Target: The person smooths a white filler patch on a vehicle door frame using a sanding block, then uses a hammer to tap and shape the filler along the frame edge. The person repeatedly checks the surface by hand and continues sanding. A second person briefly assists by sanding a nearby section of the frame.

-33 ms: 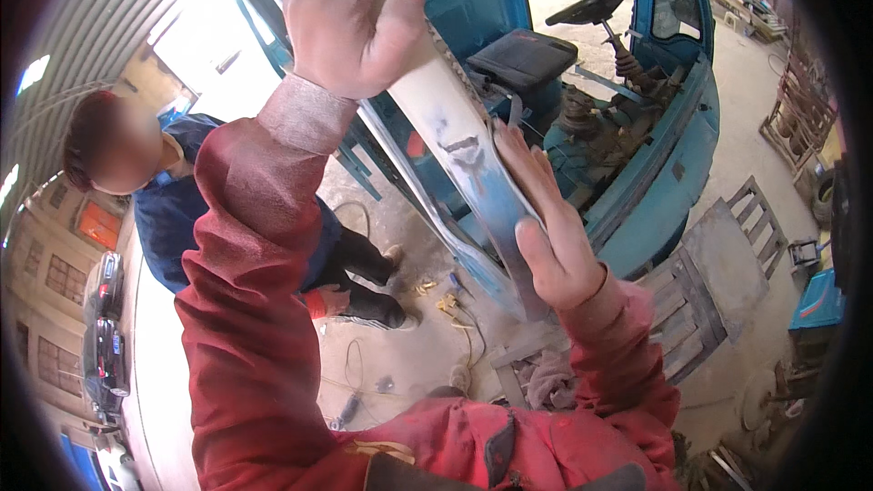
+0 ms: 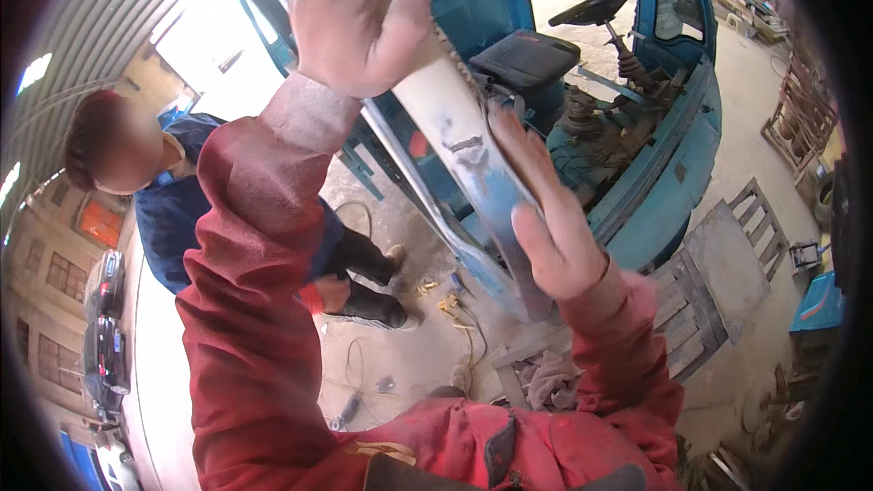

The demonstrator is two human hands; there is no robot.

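Note:
A pale, slanting pillar (image 2: 432, 102) of a blue vehicle cab (image 2: 659, 205) runs down in front of me. Its lower part fades to worn blue and grey, with a dark scraped patch (image 2: 466, 145) midway. High on the pillar, my left hand (image 2: 362, 23) is closed around it; whatever lies under its fingers is hidden. Lower down, my right hand (image 2: 559, 241) lies along the pillar's right edge. Its fingers are stretched out and slightly blurred, and the thumb rests apart on the front face. Dust covers both of my red sleeves.
Inside the cab are a black seat (image 2: 525, 59) and a steering wheel (image 2: 593, 4). At left stands a person in blue (image 2: 168, 218). Cables and a yellow tool (image 2: 448, 304) lie on the floor. Slatted panels (image 2: 687, 318) and a rag (image 2: 552, 380) are at lower right.
My right hand has slid a little way up along the pillar's edge. The left hand keeps its place on the pillar, and the view has shifted slightly.

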